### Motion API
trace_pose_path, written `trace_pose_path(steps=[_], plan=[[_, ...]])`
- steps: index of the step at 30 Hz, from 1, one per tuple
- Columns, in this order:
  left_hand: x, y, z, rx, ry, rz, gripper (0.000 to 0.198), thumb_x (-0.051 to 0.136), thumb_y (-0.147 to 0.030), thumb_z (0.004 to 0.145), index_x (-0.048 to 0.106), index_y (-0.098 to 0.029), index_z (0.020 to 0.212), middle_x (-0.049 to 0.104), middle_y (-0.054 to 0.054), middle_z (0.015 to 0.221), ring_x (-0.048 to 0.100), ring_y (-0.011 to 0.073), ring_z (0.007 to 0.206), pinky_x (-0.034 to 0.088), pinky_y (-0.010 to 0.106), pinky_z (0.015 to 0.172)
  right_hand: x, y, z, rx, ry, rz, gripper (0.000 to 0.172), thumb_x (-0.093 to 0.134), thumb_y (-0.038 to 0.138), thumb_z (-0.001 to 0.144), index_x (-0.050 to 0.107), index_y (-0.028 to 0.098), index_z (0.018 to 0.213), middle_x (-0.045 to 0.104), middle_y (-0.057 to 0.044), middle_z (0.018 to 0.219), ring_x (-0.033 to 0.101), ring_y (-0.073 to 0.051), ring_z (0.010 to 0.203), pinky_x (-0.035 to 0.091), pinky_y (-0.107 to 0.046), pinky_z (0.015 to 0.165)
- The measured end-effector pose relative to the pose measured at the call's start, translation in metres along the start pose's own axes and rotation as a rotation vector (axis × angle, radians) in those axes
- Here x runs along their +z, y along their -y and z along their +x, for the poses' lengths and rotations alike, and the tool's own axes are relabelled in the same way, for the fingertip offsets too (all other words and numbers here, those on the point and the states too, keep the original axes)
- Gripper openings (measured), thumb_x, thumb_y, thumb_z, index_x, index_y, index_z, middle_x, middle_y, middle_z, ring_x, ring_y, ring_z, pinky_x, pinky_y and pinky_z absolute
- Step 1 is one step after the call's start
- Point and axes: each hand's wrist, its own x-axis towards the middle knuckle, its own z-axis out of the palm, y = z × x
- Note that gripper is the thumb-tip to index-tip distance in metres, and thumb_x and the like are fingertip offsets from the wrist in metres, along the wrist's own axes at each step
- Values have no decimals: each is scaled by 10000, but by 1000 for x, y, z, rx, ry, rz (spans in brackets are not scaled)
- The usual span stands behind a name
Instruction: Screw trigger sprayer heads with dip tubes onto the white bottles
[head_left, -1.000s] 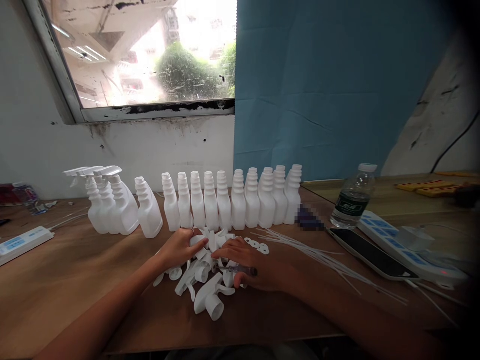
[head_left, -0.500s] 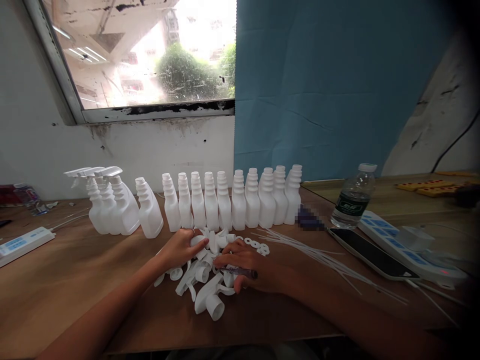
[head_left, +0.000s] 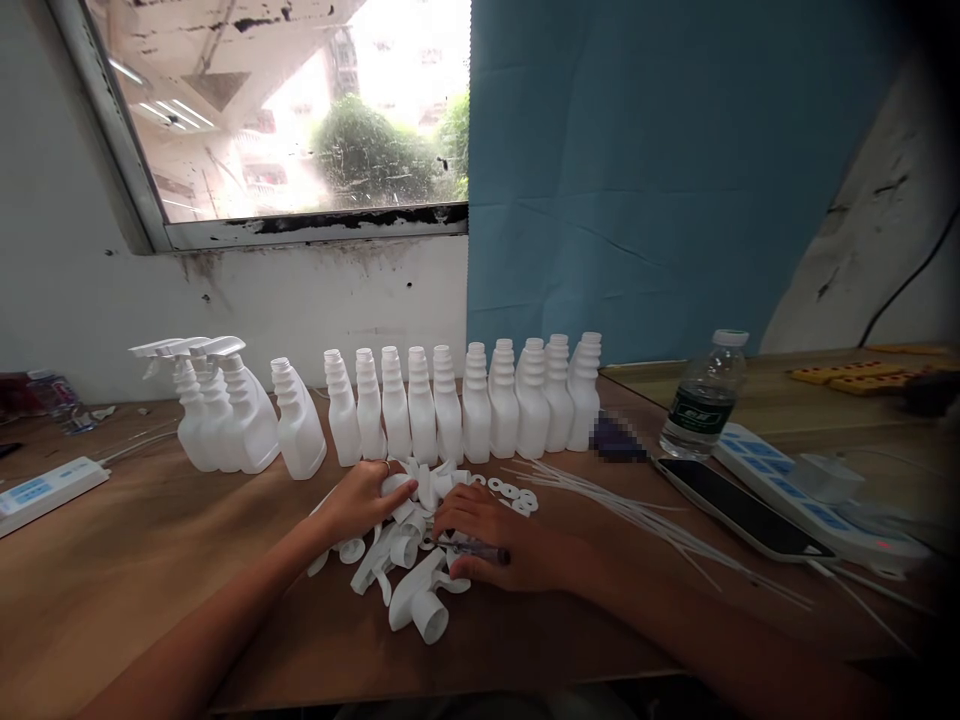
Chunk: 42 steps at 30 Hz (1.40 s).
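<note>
A heap of white trigger spray heads (head_left: 420, 600) lies on the table before me. My left hand (head_left: 364, 502) rests against its left side, thumb stretched out over the parts; some of its fingers are hidden behind them. My right hand (head_left: 499, 535) is at the heap's right side, thumb and fingers closed around a screwdriver (head_left: 484, 550) with a purplish translucent handle. Its thin shaft points left into the heap, and the tip is hard to make out. Just beyond the right hand are several flat white washers (head_left: 510, 491).
White bottles without tops (head_left: 476, 415) stand in a row at the back. Bottles with spray heads (head_left: 244, 420) stand left. Thin white tubes (head_left: 622, 510), a phone (head_left: 742, 510), a power strip (head_left: 795, 485) and a water bottle (head_left: 705, 400) are at right. Another power strip (head_left: 52, 490) lies left.
My right hand's fingers have curled in, and its thumb has moved up and left under the screwdriver. The screwdriver has shifted slightly left. My left hand stays in place.
</note>
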Motion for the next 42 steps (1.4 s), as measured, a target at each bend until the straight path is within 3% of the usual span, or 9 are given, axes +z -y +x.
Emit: trace_pose_path(steps=[6, 14, 19, 27, 31, 36, 39, 42], plan=[[0, 1, 1, 0, -9, 6, 401, 456, -491, 926, 520, -170, 694, 552, -11, 665, 558, 156, 659, 381, 253, 631, 3, -2, 0, -87, -5, -94, 161, 528, 310, 964, 619, 177, 953, 626, -33, 855, 506, -172, 908, 387, -335, 879], [1, 2, 1, -2, -23, 11, 377, 471, -482, 922, 557, -171, 726, 597, 0, 702, 578, 167, 681, 397, 262, 646, 14, -9, -1, -439, -136, -567, 172, 512, 186, 946, 594, 160, 796, 558, -12, 701, 475, -155, 755, 354, -332, 754], [1, 3, 2, 0, -25, 19, 349, 479, -457, 924, 587, -171, 754, 623, 5, 726, 593, 170, 699, 406, 261, 656, 15, -8, -4, -543, -198, -703, 160, 488, 185, 943, 603, 161, 834, 565, -22, 704, 482, -171, 732, 380, -366, 737], [3, 6, 1, 21, -27, 49, 356, 473, -457, 931, 595, -165, 767, 626, 25, 747, 602, 181, 714, 428, 282, 692, 9, -14, -10, -522, -358, -775, 93, 513, 180, 922, 606, 171, 923, 659, -46, 835, 565, -189, 829, 411, -393, 787], [3, 6, 2, 44, -34, 60, 309, 484, -416, 923, 618, -162, 811, 638, 52, 825, 608, 194, 769, 439, 293, 728, -8, -13, -13, -413, -525, -705, 73, 515, 141, 874, 573, 184, 886, 636, -34, 738, 569, -196, 772, 393, -402, 761], [0, 3, 1, 74, -27, 67, 240, 507, -374, 909, 633, -172, 882, 639, 57, 900, 614, 194, 809, 448, 291, 745, -29, -17, -13, -249, -737, -521, 231, 476, 76, 821, 423, 200, 633, 458, 8, 534, 428, -154, 579, 337, -365, 670], [-1, 3, 0, 87, -37, 81, 218, 518, -366, 901, 632, -180, 905, 631, 54, 914, 612, 187, 796, 454, 291, 737, -33, -23, -14, -207, -772, -499, 320, 453, 76, 839, 338, 206, 571, 359, 29, 493, 332, -136, 529, 307, -357, 650], [-2, 3, 0, 105, -73, 106, 236, 514, -393, 908, 630, -187, 902, 624, 48, 915, 595, 164, 720, 459, 272, 663, -33, -26, -15, -162, -772, -471, 344, 432, 80, 865, 331, 203, 560, 350, 32, 487, 307, -130, 524, 305, -359, 658]])
